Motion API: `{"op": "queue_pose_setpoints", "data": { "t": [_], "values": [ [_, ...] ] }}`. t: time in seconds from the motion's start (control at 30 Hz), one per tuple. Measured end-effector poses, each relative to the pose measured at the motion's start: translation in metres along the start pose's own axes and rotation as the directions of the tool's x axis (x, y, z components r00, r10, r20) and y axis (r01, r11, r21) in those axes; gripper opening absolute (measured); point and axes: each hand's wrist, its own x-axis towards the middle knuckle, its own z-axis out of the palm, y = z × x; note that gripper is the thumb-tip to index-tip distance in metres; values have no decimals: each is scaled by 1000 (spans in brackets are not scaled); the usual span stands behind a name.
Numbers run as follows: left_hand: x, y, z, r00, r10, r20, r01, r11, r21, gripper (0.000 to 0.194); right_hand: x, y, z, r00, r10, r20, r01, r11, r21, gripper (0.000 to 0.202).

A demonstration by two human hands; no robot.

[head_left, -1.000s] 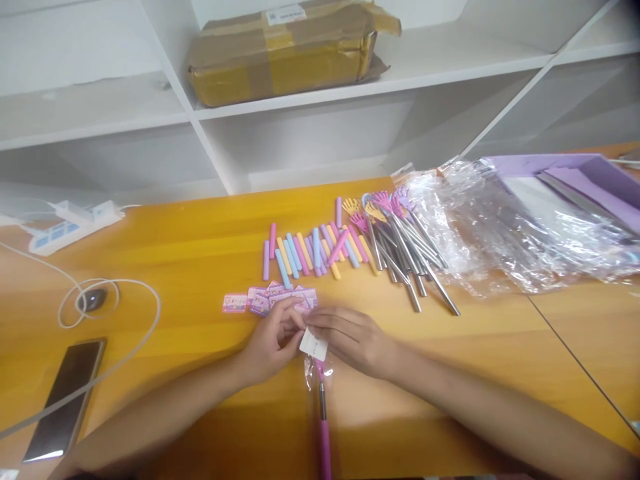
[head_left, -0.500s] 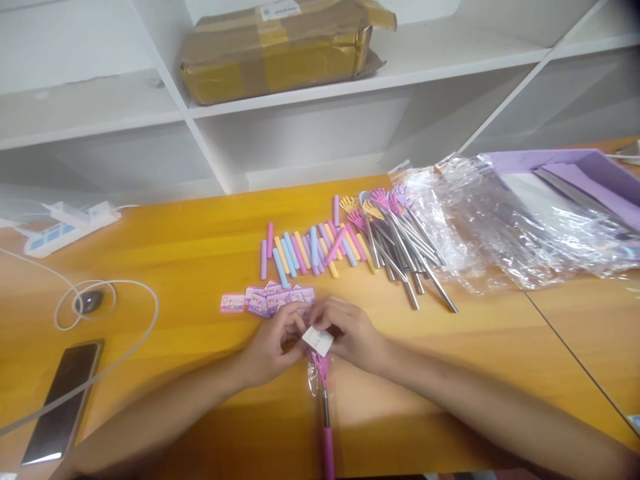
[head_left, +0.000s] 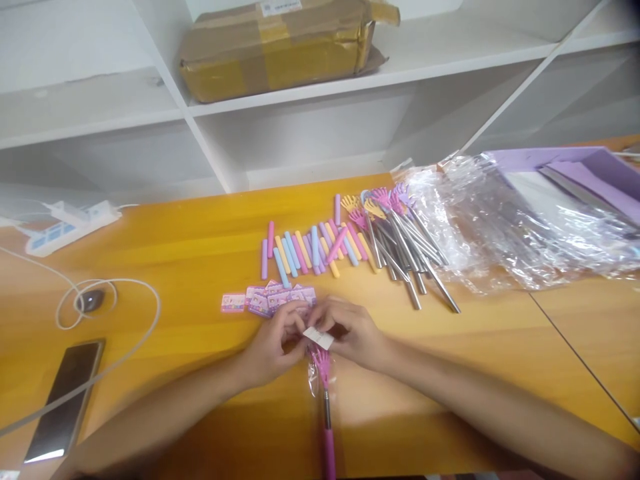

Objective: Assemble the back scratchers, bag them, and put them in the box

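A small white card [head_left: 319, 338] is pinched between the fingers of my left hand [head_left: 277, 341] and my right hand [head_left: 356, 335]. Just below it lies a pink back scratcher [head_left: 324, 367] with a hand-shaped head, a metal shaft and a pink handle pointing toward me. Thin clear plastic wrap [head_left: 313, 381] shows around its head; my fingers hide where the wrap's upper end meets the card. Beyond my left hand, several printed pink and purple cards [head_left: 257, 302] lie in an overlapping group.
Several pastel handle tubes [head_left: 295, 253] lie beyond the cards. To their right is a pile of back scratchers [head_left: 400, 233] with bare metal shafts, beside clear plastic bags [head_left: 480, 227] and a purple box [head_left: 575, 160]. A phone [head_left: 65, 400], cable and power strip [head_left: 73, 227] occupy the left.
The white card has tipped flatter and shows less of its face, so more of the pink scratcher head is visible. My hands have stayed nearly in place.
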Motion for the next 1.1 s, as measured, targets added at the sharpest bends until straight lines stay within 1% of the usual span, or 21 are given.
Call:
{"op": "queue_pose_setpoints", "data": {
  "t": [0.17, 0.27, 0.37, 0.47, 0.53, 0.63, 0.67, 0.73, 0.8, 0.87, 1.0, 1.07, 1.1],
  "values": [
    [-1, -3, 0, 999, -35, -42, 34, 999, -40, 55, 1, -1, -1, 1000, 11, 19, -11, 1000, 19, 26],
    [-1, -4, 0, 997, -40, -63, 38, 999, -36, 59, 0, 0, 0, 999, 4, 32, -4, 1000, 0, 23],
    [-1, -2, 0, 999, -24, -38, 24, 1000, -2, 56, -1, 0, 1, 1000, 14, 23, -14, 1000, 3, 23],
    [-1, 0, 0, 1000, -12, 4, 12, 999, 31, 51, -1, 0, 1, 999, 31, 30, -33, 998, 50, 28],
    [-2, -1, 1, 1000, -13, 5, 13, 999, 34, 46, -2, 0, -1, 996, 83, 11, -84, 992, 90, 33],
    [-1, -1, 0, 999, -2, -44, 5, 998, 67, 32, -1, 4, -4, 967, 236, -97, -211, 954, 215, 34],
    [-1, 0, 0, 999, 12, -50, -6, 994, 108, 26, -1, 6, -5, 954, 274, -124, -235, 937, 260, 33],
    [2, 4, -3, 999, 42, -19, -36, 970, 242, 17, 0, 9, -5, 944, 303, -130, -249, 913, 324, 30],
    [5, 9, -5, 997, 70, 42, -81, 923, 376, 24, 0, 10, -5, 951, 293, -99, -243, 906, 348, 30],
    [7, 14, -7, 992, 95, 86, -124, 887, 445, 37, 0, 10, -4, 955, 288, -77, -242, 900, 363, 29],
    [9, 16, -8, 984, 116, 135, -165, 880, 445, 52, 1, 8, -4, 954, 293, -68, -251, 898, 361, 29],
    [7, 15, -8, 985, 86, 147, -142, 892, 428, 59, 3, 7, -6, 949, 302, -89, -255, 904, 344, 30],
    [6, 14, -9, 988, 57, 145, -113, 903, 415, 63, 5, 7, -7, 945, 306, -112, -256, 909, 329, 31]
  ]
}}
